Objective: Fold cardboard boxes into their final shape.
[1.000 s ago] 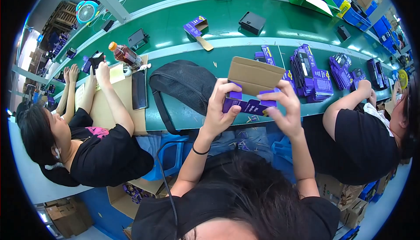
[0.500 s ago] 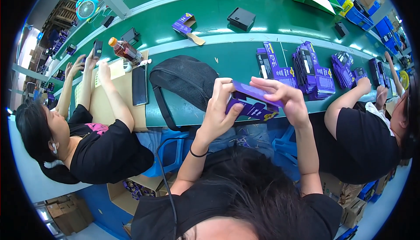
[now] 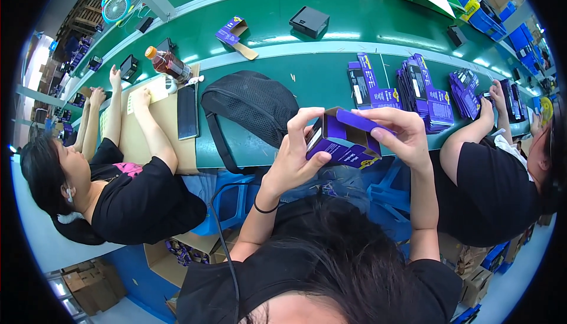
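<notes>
Over the table's near edge I hold a small purple carton [image 3: 348, 147] with both hands. One end of it faces right with flaps standing out. My left hand [image 3: 295, 156] grips its left side, the thumb along the near face and the fingers behind. The thumb and fingers of my right hand [image 3: 404, 138] pinch the raised purple flap at the top right. Whether anything lies inside the carton cannot be made out. Beyond my right hand are flat purple cartons [image 3: 373, 88] and a taller stack of flat cartons [image 3: 431, 102].
A black mesh bag [image 3: 251, 108] lies left of my hands, beside a dark tablet-like slab [image 3: 188, 111] and a bottle [image 3: 168, 64]. On the green belt sit a black box [image 3: 309, 22] and an opened purple carton [image 3: 231, 30]. Co-workers sit on both sides.
The carton has turned to show more of its near face, and its flap stands more open. My right hand has shifted slightly right. Items on the belt have slid left.
</notes>
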A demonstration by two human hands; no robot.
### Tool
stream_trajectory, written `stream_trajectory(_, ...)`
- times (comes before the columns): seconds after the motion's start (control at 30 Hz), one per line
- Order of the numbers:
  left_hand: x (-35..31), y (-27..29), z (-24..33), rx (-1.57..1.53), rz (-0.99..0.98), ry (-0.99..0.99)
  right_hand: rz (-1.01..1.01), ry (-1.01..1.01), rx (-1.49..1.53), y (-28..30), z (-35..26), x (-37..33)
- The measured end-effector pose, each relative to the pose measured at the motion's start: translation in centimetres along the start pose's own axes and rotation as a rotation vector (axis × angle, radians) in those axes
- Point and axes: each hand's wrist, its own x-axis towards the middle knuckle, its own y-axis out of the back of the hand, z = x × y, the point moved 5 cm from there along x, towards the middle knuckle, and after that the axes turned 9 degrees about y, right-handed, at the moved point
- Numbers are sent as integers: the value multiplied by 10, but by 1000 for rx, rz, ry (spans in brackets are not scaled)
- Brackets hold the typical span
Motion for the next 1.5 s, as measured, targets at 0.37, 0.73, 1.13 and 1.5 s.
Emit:
stream_trajectory(0.37,3,1,7,68,-63,87,-106,202,-593,-18,-22,-14)
stream_trajectory(0.73,-1,3,-1,80,93,73,191,336,-949,-31,-21,-20)
stream_trajectory(1.13,-9,7,8,180,217,12,202,560,-1183,-47,-30,-19)
stream_trajectory(1.5,-1,5,9,226,112,-111,109,352,-743,-21,-16,-11)
